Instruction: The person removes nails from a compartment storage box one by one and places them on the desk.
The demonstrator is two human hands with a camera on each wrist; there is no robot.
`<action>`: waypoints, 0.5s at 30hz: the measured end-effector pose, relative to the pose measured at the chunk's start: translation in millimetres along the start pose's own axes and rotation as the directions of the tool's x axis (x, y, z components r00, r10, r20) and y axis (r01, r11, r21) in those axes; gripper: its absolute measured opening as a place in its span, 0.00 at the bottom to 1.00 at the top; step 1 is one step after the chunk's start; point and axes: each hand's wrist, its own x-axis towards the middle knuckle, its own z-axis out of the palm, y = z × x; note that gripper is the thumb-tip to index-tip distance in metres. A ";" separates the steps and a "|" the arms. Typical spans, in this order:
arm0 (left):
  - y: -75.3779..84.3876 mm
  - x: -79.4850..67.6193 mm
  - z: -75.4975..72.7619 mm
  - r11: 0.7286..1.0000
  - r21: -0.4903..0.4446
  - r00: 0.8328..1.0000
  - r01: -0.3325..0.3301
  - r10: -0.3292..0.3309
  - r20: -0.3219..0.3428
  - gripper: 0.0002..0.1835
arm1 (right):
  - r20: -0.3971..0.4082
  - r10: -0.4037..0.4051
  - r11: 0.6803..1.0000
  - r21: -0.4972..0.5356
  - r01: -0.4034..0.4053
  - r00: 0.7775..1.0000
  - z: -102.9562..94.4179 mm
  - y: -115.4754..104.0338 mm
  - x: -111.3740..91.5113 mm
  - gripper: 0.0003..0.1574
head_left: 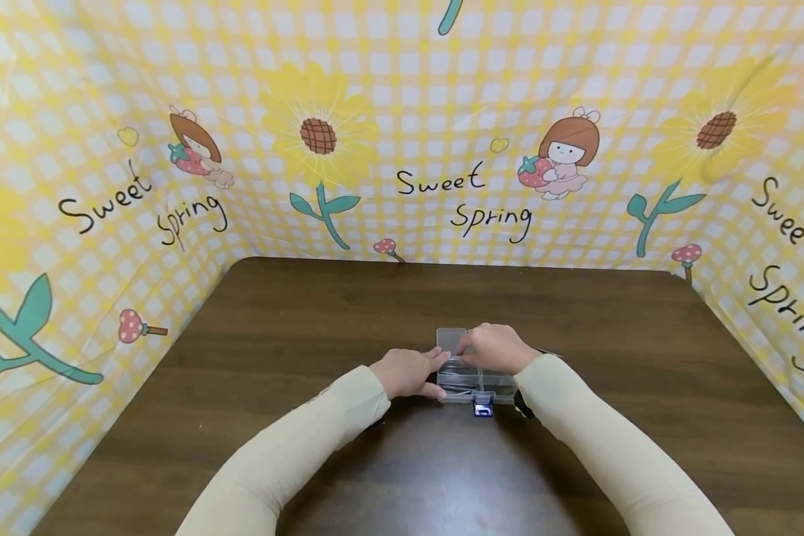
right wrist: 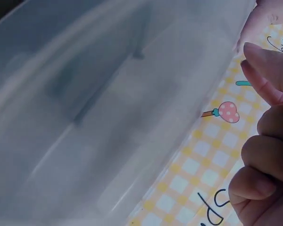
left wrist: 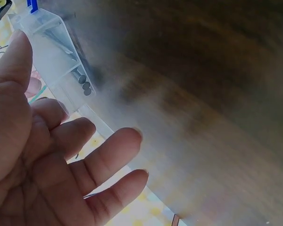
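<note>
L & R hands at a clear compartment box, lid up, on wood-grain tabletop.
Box (head_left: 457, 400) sits approx. mid-tabletop (head_left: 308, 313), blue clasp (head_left: 483, 406) on near side, lid (head_left: 451, 341) at far side; nail-like pcs w/ dark round heads (left wrist: 86, 86) inside. L hand (head_left: 410, 372) at box's L side, fingers loosely spread. R hand (head_left: 499, 348) over far compartments, thumb & index tips close tog.; can't tell if pinching anything.

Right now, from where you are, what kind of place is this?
Probably a screened-off tabletop workspace: a dark brown wood-grain table, yellow-and-white checked cloth hanging around it, and a clear plastic compartment box on top.
</note>
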 end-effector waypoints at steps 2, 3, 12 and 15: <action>-0.3 0.7 0.1 1.000 0.006 1.000 -0.005 0.005 0.003 0.41 | 0.013 0.010 1.000 0.008 -0.010 1.000 -0.8 -2.8 1.8 0.07; -0.5 1.3 0.1 1.000 0.009 1.000 -0.008 0.008 0.001 0.41 | 0.019 0.015 1.000 0.009 -0.015 1.000 -1.5 -4.0 2.5 0.07; -1.4 1.2 2.3 1.000 0.025 0.999 -0.019 0.020 -0.026 0.41 | 0.156 0.024 1.000 0.005 -0.025 0.988 -1.1 -8.7 7.8 0.02; -2.1 1.7 3.4 0.999 0.023 0.999 -0.026 0.026 -0.027 0.41 | 0.163 -0.013 0.999 -0.029 0.018 0.987 0.7 -8.3 8.1 0.02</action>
